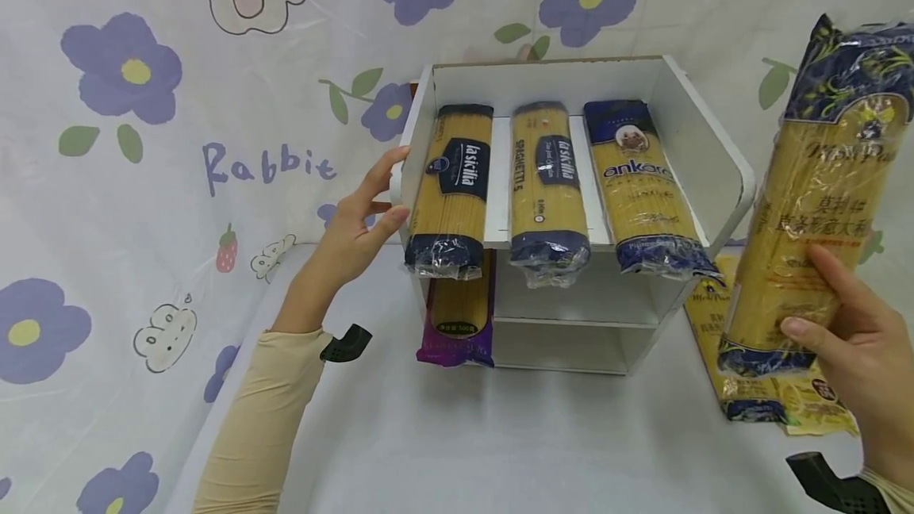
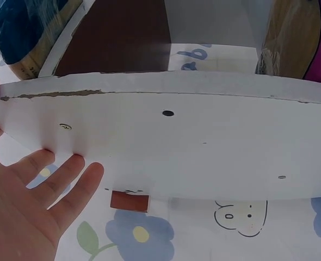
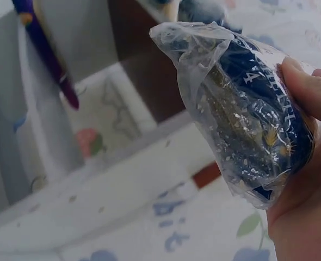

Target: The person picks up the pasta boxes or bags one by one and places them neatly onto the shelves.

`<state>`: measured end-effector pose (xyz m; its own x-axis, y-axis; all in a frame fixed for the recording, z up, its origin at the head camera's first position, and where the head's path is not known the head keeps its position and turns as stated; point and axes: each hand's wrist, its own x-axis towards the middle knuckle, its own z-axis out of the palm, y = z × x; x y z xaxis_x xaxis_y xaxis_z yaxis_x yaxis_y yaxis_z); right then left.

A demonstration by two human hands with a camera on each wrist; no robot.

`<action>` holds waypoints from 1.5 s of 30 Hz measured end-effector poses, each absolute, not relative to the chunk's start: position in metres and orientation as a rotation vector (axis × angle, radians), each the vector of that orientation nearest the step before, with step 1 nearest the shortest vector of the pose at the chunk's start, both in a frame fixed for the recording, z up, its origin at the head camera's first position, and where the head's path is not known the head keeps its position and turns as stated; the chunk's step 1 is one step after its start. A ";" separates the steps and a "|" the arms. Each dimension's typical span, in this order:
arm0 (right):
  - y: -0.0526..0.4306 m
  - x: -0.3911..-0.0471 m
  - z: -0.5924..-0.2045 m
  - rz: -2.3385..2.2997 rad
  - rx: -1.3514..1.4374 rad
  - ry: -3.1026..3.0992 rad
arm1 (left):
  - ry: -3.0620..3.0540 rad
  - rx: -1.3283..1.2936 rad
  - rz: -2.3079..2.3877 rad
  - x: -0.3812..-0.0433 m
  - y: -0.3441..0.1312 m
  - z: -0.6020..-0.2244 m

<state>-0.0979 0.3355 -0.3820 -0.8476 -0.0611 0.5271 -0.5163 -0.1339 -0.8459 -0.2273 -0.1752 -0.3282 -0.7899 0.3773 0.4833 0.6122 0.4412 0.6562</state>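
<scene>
**Spaghetti packs and a little white shelf unit**

Starting at the left: the left hand (image 1: 360, 216) is flat against the outer left wall of the white shelf unit (image 1: 703, 149), fingers (image 2: 68, 174) straight and spread, touching the panel and gripping nothing. The left wrist view shows that panel close up, with a chipped top edge and a few screw holes.

On the unit's top shelf there are three packs lying front to back with their dark blue ends hanging over the front edge. By the left wall is a la sicilia pack (image 1: 451, 189), a second la sicilia pack (image 1: 546, 189) sits in the middle, and the ankara pack (image 1: 643, 189) is nearest the right wall. Down in the lower compartment, tight in the left corner, there's a purple-ended pack (image 1: 457, 324) sticking out the front.

Right of the unit, a flat yellow pack (image 1: 764, 395) lies on the table (image 1: 500, 443) near its right edge.

Far right: the right hand (image 1: 857, 347) has its fingers and thumb wrapped round the lower part of a tall spaghetti pack (image 1: 821, 181), held upright in the air, apart from the unit. It's clear crinkly plastic over pale yellow noodles, dark blue with gold swirls at top and bottom, with printed lettering across the middle. The right wrist view shows the bunched blue bottom end.
</scene>
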 end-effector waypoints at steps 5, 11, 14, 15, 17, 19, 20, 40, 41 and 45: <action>0.327 -0.091 -0.374 2.062 0.803 -1.797 | -2.438 -0.843 -1.275 -0.227 -0.175 -0.328; 0.311 -0.085 -0.366 2.009 1.027 -1.894 | -2.438 -0.839 -1.289 -0.228 -0.175 -0.329; 0.299 -0.085 -0.365 1.967 1.176 -1.940 | -2.432 -0.842 -1.294 -0.228 -0.175 -0.329; 0.294 -0.087 -0.365 1.955 1.253 -1.922 | -2.430 -0.845 -1.294 -0.228 -0.175 -0.329; 0.282 -0.091 -0.367 1.932 1.370 -1.908 | -2.426 -0.846 -1.291 -0.227 -0.175 -0.329; 0.273 -0.094 -0.369 1.872 1.443 -1.950 | -2.421 -0.852 -1.291 -0.228 -0.175 -0.329; 0.268 -0.095 -0.371 1.864 1.482 -1.951 | -2.420 -0.854 -1.291 -0.228 -0.175 -0.329; 0.230 -0.113 -0.411 1.708 1.795 -2.618 | -2.399 -0.877 -1.298 -0.227 -0.176 -0.329; 0.230 -0.115 -0.413 1.700 1.792 -2.650 | -2.402 -0.872 -1.295 -0.227 -0.176 -0.329; 0.231 -0.119 -0.422 1.732 1.784 -2.715 | -2.407 -0.873 -1.290 -0.228 -0.175 -0.330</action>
<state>-0.1191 0.2309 -0.4215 -0.4217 -0.9056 0.0445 -0.4222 0.1527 -0.8936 -0.2282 -0.1754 -0.3297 -0.7805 0.3797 0.4967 0.6238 0.4206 0.6588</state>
